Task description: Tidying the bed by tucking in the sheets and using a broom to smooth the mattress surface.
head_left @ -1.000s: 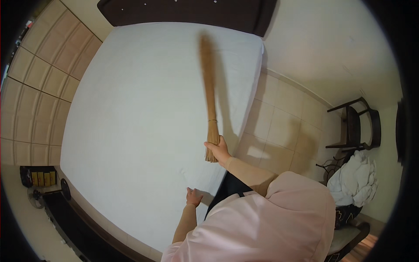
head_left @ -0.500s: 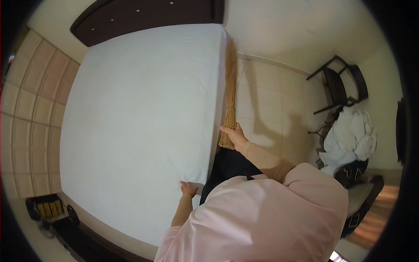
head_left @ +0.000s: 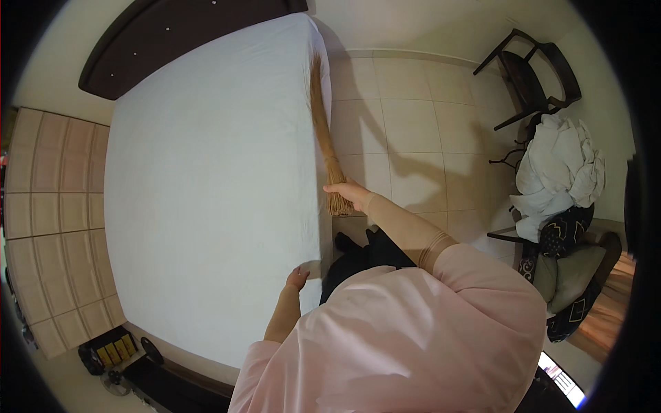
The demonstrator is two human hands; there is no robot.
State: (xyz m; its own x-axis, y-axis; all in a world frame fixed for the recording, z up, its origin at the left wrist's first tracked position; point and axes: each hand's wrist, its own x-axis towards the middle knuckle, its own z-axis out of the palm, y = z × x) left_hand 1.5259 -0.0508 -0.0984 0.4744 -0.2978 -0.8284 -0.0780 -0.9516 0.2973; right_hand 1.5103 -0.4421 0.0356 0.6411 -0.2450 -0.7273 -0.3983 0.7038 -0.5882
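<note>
My right hand (head_left: 354, 193) is closed round the bound lower end of a stick broom (head_left: 323, 138), a long bundle of thin tan stalks. The broom's spread tips lie against the far right edge of the bed's white sheet (head_left: 206, 179). Its thick end hangs beside the mattress, over the floor. My left hand (head_left: 297, 277) rests at the right edge of the mattress, close to my body, with nothing visible in it. Its fingers look partly bent and apart; their undersides are hidden.
A dark headboard (head_left: 165, 41) stands behind the bed. To the right are a dark wooden chair (head_left: 527, 82), a heap of white bedding (head_left: 558, 172) and a tiled floor (head_left: 413, 124). A panelled cabinet (head_left: 62, 227) stands left, with a small fan (head_left: 116, 382) at lower left.
The broom has shifted from beside the mattress onto its top edge, its tips leaning left. My left hand has lifted from lying spread and drawn its fingers in. The view has turned slightly.
</note>
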